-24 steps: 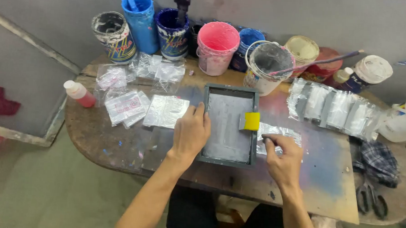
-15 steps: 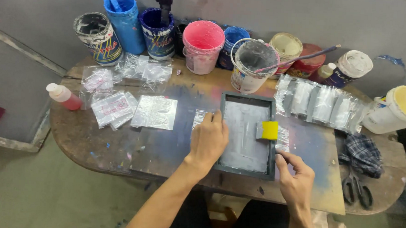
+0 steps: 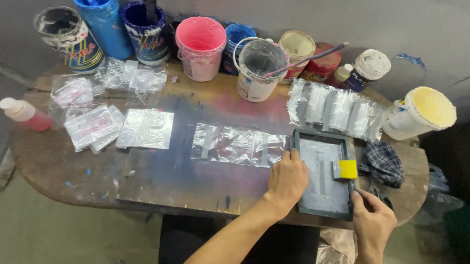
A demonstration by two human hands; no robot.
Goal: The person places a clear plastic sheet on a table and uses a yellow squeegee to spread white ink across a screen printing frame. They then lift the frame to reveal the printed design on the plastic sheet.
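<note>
- Left hand (image 3: pixel 287 181) lies flat, fingers spread, pressing the left edge of the small dark-framed printing screen (image 3: pixel 322 175) near the table's right end.
- Right hand (image 3: pixel 372 220) at the frame's lower right corner, fingers curled on it; looks like a pinch grip, but the contact pt is hard to see.
- Yellow-handled squeegee (image 3: pixel 345 169) rests on the mesh by the right rail, no hand on it.
- Clear plastic bags (image 3: pixel 238 145) lie just left of the frame, w/ more bags (image 3: pixel 334 107) behind it.
- Risk: frame sits close to the worn wooden table (image 3: pixel 153 181) edge; a sideways push could tip it off, or slide wet ink across the bags.
- Squeegee could slip if the frame tilts.
- Hidden: what's under the mesh; right forearm cut off at the bottom.
</note>
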